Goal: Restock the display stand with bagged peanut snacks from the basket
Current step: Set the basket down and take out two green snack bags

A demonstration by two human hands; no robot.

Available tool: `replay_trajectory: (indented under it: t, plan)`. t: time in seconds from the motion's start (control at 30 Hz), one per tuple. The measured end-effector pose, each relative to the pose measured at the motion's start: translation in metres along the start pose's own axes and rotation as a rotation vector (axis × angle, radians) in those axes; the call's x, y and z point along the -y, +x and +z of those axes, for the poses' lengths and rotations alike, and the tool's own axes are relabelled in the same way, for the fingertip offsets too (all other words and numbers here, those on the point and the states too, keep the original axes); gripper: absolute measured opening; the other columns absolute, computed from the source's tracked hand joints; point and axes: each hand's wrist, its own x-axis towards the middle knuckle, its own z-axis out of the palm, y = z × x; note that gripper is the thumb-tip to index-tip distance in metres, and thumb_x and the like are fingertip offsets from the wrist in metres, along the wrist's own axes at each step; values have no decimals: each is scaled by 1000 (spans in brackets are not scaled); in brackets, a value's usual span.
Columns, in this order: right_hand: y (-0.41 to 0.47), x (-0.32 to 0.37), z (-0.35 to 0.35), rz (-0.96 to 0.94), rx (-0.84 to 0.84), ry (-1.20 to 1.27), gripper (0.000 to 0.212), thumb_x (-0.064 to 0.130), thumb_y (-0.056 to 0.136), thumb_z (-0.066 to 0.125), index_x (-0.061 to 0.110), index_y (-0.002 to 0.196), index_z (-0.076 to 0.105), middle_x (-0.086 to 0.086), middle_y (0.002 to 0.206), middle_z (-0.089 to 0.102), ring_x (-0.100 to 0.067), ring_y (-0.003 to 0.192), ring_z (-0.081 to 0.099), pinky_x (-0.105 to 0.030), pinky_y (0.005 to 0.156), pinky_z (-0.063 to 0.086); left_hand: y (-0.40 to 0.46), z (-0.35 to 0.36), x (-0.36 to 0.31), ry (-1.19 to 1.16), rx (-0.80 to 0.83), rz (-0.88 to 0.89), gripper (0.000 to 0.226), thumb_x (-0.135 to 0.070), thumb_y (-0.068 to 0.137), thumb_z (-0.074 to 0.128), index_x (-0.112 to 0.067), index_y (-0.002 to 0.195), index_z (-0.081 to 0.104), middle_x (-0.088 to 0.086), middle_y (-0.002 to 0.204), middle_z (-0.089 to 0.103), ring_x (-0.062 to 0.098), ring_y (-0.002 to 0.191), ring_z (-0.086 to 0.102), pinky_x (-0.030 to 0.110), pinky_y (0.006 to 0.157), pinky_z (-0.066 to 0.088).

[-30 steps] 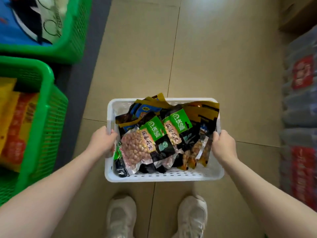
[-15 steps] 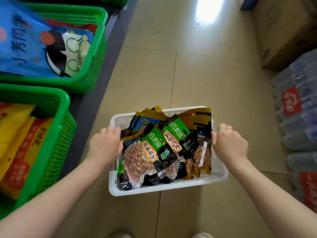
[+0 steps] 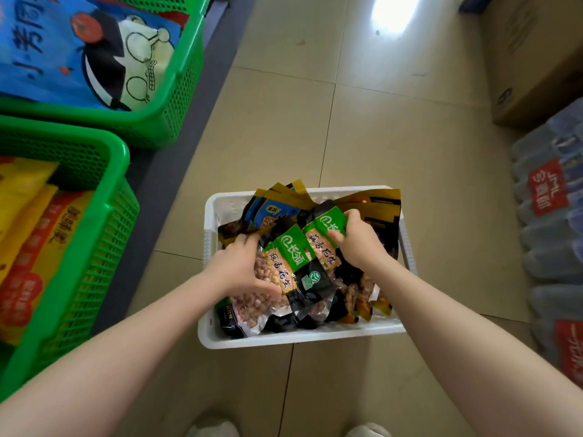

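Down on the tiled floor [image 3: 394, 159] sits the white plastic basket [image 3: 284, 337], heaped with bagged peanut snacks, so both hands can dig in freely. The left hand [image 3: 244, 269] lies over a clear-windowed peanut bag [image 3: 252, 305], fingers curled round its near edge, seemingly to gather it up. The right hand [image 3: 355, 239] pinches the green header of a second peanut bag [image 3: 325, 227], thumb on the front and fingers clamped behind, probably because that stiff strip gives the surest hold. Another green-topped bag [image 3: 291, 261] lies between the two hands. To the left stand two green mesh bins [image 3: 123, 197], likely part of the display, already holding yellow and blue snack packs; no peanuts are in them yet.
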Motion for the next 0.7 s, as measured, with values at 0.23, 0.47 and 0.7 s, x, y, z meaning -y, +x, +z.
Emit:
replay_trajectory:
  t: [0.23, 0.47, 0.7]
  plan:
    - [12, -4, -1, -66, 56, 56, 22, 27, 94, 51, 11, 105, 43, 1, 87, 58, -16, 76, 56, -21, 53, 40, 1, -7, -5, -74, -36, 102, 82, -63, 54, 74, -19, 115, 41, -4, 112, 61, 16, 98, 59, 32, 74, 53]
    - [-17, 40, -40, -397, -80, -332, 24, 26, 98, 37, 10, 115, 43, -5, 63, 59, -30, 53, 57, -33, 43, 40, -11, -50, -26, 266, 8, 253, 46, -40, 81, 63, -11, 106, 38, 4, 92, 60, 23, 79, 57, 33, 61, 46]
    - [-95, 121, -166, -649, 0, -758, 18, 15, 83, 63, 13, 100, 55, 0, 76, 71, -24, 70, 62, -32, 63, 46, -114, -165, -47, 427, -250, 423, 56, -18, 49, 83, -12, 78, 36, 2, 49, 56, 21, 44, 53, 25, 41, 36]
